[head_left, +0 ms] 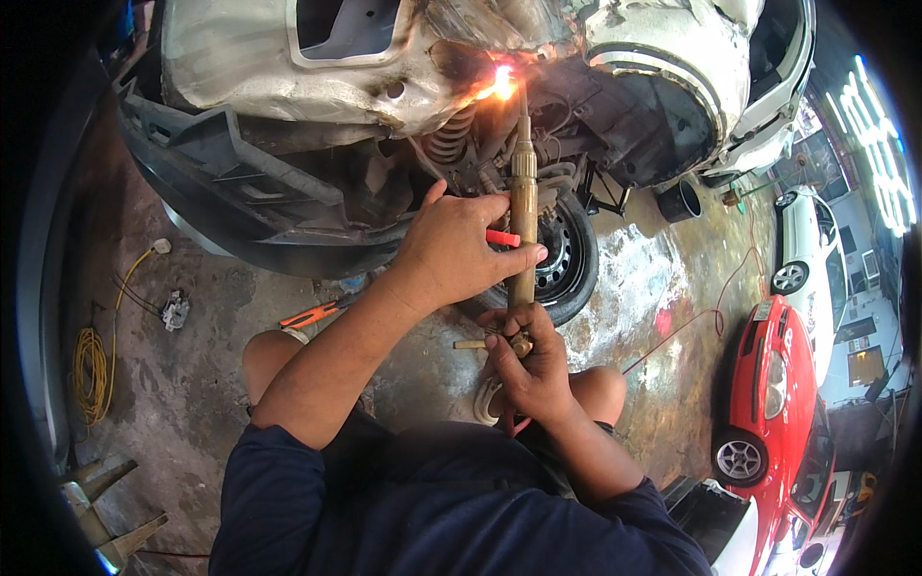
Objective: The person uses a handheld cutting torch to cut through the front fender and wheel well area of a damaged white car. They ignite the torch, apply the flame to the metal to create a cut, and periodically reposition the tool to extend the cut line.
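Head view: the hand torch [523, 187], a long brass-coloured unit, stands in front of the person, tip directed away toward the stripped front end of a vehicle, at the lower edge of the pale body panel [250, 72]. The left hand [442, 245] grips the barrel between thumb and fingers; a small red object [502, 237] projects between them, its type not identifiable. The right hand [538, 374] is closed about the rear fittings, thumb and fingertips pinching near the valve; the exact contact is partly hidden. Status: the torch is lit, and a bright glow [501, 84] marks the heated spot beside its tip. Brown and black scorching extends along the nearby metal, which suggests that heating is partly carried out. The panel is in place, with the coil spring [448, 139] exposed below it. Glare conceals whether the metal at the glow is parted; the amount of work left cannot be determined. A wheel [576, 269] lies beneath the torch, and an orange-handled tool [309, 313] rests on the floor to the left. Markings: no lettering is legible on the torch; a plate on the red car [788, 384] at right is too small to read.
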The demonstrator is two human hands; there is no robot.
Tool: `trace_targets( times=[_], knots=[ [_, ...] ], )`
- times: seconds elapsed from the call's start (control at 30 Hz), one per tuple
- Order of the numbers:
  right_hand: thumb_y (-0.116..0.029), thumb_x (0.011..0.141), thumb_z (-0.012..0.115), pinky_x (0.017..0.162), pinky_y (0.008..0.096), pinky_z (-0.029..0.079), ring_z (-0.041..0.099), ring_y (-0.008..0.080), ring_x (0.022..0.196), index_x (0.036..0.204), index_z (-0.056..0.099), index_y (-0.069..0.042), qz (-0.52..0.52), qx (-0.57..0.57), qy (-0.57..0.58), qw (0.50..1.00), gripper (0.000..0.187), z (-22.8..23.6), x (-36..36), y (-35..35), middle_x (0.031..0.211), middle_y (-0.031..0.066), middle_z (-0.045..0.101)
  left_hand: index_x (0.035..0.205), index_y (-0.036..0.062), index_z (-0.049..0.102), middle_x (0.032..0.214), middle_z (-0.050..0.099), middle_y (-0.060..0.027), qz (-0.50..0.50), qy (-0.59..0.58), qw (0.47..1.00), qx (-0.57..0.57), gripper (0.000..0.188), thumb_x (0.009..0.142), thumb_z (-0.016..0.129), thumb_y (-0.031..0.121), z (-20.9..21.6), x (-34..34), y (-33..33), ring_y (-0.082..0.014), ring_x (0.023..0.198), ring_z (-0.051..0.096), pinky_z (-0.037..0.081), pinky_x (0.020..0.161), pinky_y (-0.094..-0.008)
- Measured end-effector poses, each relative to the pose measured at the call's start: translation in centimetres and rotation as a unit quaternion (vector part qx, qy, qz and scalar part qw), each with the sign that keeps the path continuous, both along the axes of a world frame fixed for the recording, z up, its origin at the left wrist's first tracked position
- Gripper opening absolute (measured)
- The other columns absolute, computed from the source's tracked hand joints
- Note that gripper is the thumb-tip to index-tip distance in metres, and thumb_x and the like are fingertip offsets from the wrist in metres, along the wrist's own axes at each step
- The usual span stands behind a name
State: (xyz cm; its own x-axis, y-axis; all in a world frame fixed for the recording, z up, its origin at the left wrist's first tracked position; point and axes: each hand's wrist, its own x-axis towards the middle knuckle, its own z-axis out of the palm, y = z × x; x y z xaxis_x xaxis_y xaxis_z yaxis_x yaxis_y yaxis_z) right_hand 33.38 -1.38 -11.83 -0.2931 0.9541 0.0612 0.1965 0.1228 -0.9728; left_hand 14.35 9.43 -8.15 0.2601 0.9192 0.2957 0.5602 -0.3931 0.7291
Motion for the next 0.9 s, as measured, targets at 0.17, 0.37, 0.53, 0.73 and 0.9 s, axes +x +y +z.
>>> trace_targets(
  times=[0.17,0.37,0.53,0.73,0.9],
  knots=[
    [0.003,0.103,0.067,0.060,0.0267,0.058,0.070,0.0079,0.073,0.108,0.050,-0.006,-0.027,0.008,0.029,0.999,0.021,-0.39,-0.17,0.07,0.115,0.0129,0.074,0.124,0.0110,0.077,0.099,0.081,-0.0063,0.000,-0.010,1.000,0.008,0.059,0.086,0.087,0.055,-0.09,0.04,0.08,-0.0274,0.094,0.078,0.033,0.125,-0.0633],
    [0.005,0.102,0.067,0.060,0.0269,0.057,0.070,0.0077,0.072,0.108,0.050,-0.007,-0.017,0.040,0.005,0.999,0.021,-0.28,-0.15,0.27,0.115,0.0135,0.074,0.124,0.0104,0.076,0.098,0.081,-0.0065,0.004,-0.005,1.000,-0.002,0.061,0.086,0.087,0.056,-0.08,0.02,0.05,-0.0274,0.091,0.078,0.034,0.125,-0.0631],
    [0.007,0.104,0.062,0.072,0.0235,0.054,0.061,0.0058,0.086,0.111,0.048,-0.009,-0.003,0.004,-0.001,1.000,0.023,0.07,-0.08,0.15,0.124,0.0159,0.069,0.121,0.0103,0.076,0.095,0.079,-0.0055,0.004,-0.015,1.000,0.019,0.059,0.086,0.086,0.056,-0.07,0.08,0.06,-0.0276,0.088,0.078,0.034,0.124,-0.0644],
    [0.008,0.102,0.063,0.082,0.0264,0.052,0.060,0.0089,0.098,0.111,0.049,-0.009,-0.012,-0.033,-0.002,0.999,0.023,0.40,-0.10,0.03,0.123,0.0162,0.069,0.119,0.0124,0.077,0.095,0.079,-0.0047,-0.007,-0.012,1.000,-0.003,0.055,0.087,0.086,0.056,-0.07,-0.10,0.19,-0.0273,0.090,0.077,0.034,0.124,-0.0653],
    [0.008,0.100,0.062,0.089,0.0293,0.051,0.060,0.0110,0.104,0.111,0.050,-0.008,-0.005,0.006,0.005,1.000,0.023,0.22,-0.22,0.17,0.123,0.0171,0.069,0.118,0.0126,0.078,0.096,0.081,-0.0055,-0.003,-0.025,1.000,0.009,0.054,0.087,0.085,0.056,-0.17,-0.07,0.11,-0.0281,0.091,0.078,0.033,0.125,-0.0637]
  ],
)
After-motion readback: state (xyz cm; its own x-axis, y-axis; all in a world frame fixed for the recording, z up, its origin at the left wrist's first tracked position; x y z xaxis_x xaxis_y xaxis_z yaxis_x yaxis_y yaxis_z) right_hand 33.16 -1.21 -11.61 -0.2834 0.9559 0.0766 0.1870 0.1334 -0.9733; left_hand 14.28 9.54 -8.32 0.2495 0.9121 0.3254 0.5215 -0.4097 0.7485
